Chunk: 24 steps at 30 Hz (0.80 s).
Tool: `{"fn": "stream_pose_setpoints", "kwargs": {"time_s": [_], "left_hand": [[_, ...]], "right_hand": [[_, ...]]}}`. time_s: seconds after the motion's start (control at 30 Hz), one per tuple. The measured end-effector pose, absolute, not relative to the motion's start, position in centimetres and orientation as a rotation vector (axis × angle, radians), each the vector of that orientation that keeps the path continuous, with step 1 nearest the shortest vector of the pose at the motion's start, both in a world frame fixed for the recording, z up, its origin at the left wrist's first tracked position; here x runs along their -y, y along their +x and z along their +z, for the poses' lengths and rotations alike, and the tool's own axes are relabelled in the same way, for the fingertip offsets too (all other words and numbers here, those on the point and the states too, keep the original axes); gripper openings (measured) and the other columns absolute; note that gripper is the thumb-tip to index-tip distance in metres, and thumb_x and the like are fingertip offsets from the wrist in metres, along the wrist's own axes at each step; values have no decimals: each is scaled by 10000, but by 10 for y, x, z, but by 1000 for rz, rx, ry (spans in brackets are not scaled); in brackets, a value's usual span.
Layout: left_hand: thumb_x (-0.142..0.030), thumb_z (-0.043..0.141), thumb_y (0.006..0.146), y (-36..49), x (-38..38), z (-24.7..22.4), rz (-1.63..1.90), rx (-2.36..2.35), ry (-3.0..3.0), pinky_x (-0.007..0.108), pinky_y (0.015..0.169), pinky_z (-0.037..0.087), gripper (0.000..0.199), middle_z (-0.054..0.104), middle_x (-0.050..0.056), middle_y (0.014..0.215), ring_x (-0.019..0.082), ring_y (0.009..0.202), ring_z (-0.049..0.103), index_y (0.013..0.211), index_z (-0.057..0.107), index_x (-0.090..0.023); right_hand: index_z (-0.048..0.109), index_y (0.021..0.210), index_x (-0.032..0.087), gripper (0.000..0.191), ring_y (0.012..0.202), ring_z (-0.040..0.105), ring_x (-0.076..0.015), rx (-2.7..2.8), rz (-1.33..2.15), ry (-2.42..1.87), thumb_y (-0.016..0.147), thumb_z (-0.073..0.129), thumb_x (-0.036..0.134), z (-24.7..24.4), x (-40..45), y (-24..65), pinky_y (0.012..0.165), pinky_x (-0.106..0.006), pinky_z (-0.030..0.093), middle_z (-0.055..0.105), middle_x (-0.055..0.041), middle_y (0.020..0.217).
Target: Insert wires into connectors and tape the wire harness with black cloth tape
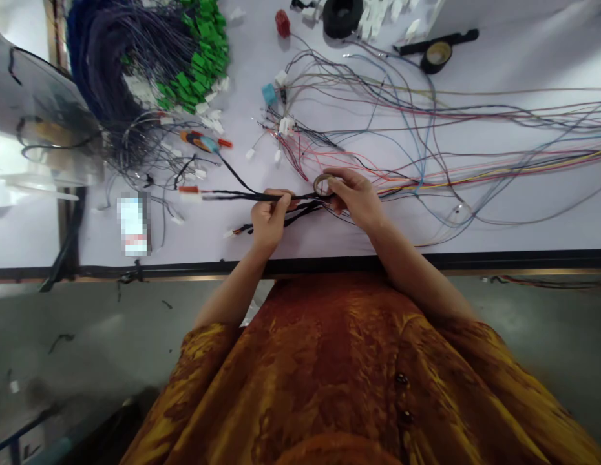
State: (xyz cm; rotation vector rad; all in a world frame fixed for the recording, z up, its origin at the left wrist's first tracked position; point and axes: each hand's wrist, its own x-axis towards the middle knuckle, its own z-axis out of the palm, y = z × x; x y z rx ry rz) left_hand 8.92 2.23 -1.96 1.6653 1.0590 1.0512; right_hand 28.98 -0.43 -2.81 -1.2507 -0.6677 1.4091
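Observation:
A black-wrapped wire bundle (pixel 303 199) runs across the table near its front edge. My left hand (pixel 271 216) pinches the bundle between thumb and fingers. Just to the right, my right hand (pixel 353 197) is closed on a small tape roll (pixel 322 185), held against the bundle. From the bundle's left side, taped branches lead to a red and white connector (pixel 190 191) and a small white connector (pixel 230 233). Loose coloured wires (pixel 455 174) extend from the bundle to the right. Fingertips of my right hand are partly hidden behind the roll.
Blue wires with green connectors (pixel 196 71) lie at the back left, near an orange and blue tool (pixel 200 141). Black tape (pixel 342 16) and a second tape roll (pixel 436 57) sit at the back. A blurred-out object (pixel 134 223) lies front left. The table's dark edge (pixel 324 266) runs before me.

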Motion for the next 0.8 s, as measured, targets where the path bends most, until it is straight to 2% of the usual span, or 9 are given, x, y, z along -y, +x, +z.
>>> {"fn": "stream_pose_setpoints", "kwargs": {"time_s": [0.17,0.23,0.33,0.4,0.5,0.6,0.7,0.77,0.8], "left_hand": [[-547,702,889,108,-31,-32,845,-885,1616,231,640,581,362,737,79,1048,134,781,731,1014,685,-208],[-560,660,915,116,-32,-32,863,-913,1620,213,562,539,364,738,60,908,114,661,697,952,685,-199],[-553,636,935,123,-31,-27,894,-1012,1638,197,453,441,358,634,-12,622,98,488,615,897,650,-198],[-536,626,947,124,-30,-21,896,-1041,1702,196,422,402,345,594,-30,572,92,435,580,873,632,-199],[-516,626,948,122,-32,-12,900,-1043,1790,195,385,375,340,630,-20,630,72,387,538,836,632,-195],[-473,653,934,120,-39,-3,807,-1069,1806,192,346,341,307,653,-22,643,61,341,496,823,657,-188],[-435,673,920,120,-47,7,645,-1093,1765,192,326,322,268,594,-45,526,80,311,484,831,675,-182],[-430,661,926,122,-47,14,584,-1074,1765,199,348,371,261,585,-44,506,105,341,536,855,680,-180],[-430,644,938,122,-45,17,580,-1059,1786,206,377,413,261,599,-37,521,117,372,572,869,679,-181]], "right_hand": [[626,1045,224,281,504,536,-72,677,1363,-1252,862,727,412,-37,18,297,418,-198,438,601,39,737],[621,1038,227,308,486,508,-65,656,1363,-1228,845,744,434,-36,19,298,406,-195,413,598,45,726],[607,1016,213,357,461,448,-44,571,1410,-1186,831,748,485,-27,23,298,378,-190,364,625,34,777],[599,1019,205,384,466,427,-32,534,1440,-1160,830,740,508,-17,30,296,374,-185,352,654,15,853],[584,1079,216,401,467,424,-32,590,1382,-1181,853,711,522,-8,48,284,386,-182,366,646,21,849],[572,1183,224,400,541,518,-70,784,1192,-1291,887,668,475,-16,64,258,492,-219,468,643,2,872],[560,1274,222,420,776,635,-158,1011,1052,-1352,898,608,405,-35,71,235,709,-315,560,676,-80,1062],[600,1183,221,321,844,645,-195,1146,1062,-1361,895,576,361,-41,70,231,750,-344,558,687,-101,1066],[624,1083,221,229,821,640,-197,1208,1069,-1378,895,564,337,-40,69,234,734,-340,548,694,-94,1003]]}}
